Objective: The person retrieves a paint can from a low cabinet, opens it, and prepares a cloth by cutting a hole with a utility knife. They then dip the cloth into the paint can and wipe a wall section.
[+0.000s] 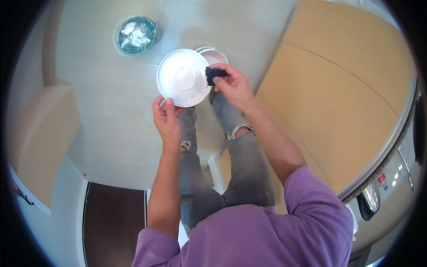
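A round white bucket lid [180, 80], with a raised ring at its middle, is held up in front of me. My left hand [168, 115] grips its lower left rim, thumb on top. In my right hand [233, 86] is a small black scraper-like tool [215, 74], pinched between thumb and fingers. Its edge touches the lid's right side, where white paste clings. Just behind the lid stands an open bucket [215, 55] with pale contents, partly hidden by the lid.
A green-topped bucket [137, 34] smeared with white stands on the light floor [115, 111], further off to the left. Tan panels [329, 89] fill the right side. To the left is a tan box-like piece [46, 120]; a dark brown panel [114, 222] lies at the lower left.
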